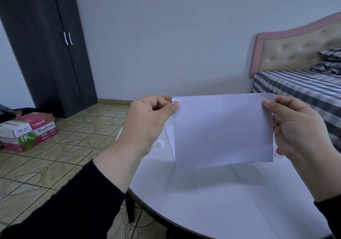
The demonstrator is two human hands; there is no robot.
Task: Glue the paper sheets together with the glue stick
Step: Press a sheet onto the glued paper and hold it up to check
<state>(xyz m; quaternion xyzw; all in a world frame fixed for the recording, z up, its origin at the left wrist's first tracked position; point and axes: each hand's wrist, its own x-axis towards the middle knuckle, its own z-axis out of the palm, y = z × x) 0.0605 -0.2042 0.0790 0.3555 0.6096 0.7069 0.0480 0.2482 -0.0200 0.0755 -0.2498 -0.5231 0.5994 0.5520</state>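
above the table [230, 201], left hand [147, 120] and right hand [299, 128] (fingers curled) pinch the paper sheets [223, 129] upright.

A round white table [230, 211] is seen, carried on a dark leg at its left edge. On it, toward the far edge, a small white cap [160, 143] is stood, and just beside it a white paper sheet [170, 137] is laid flat, mostly hidden.
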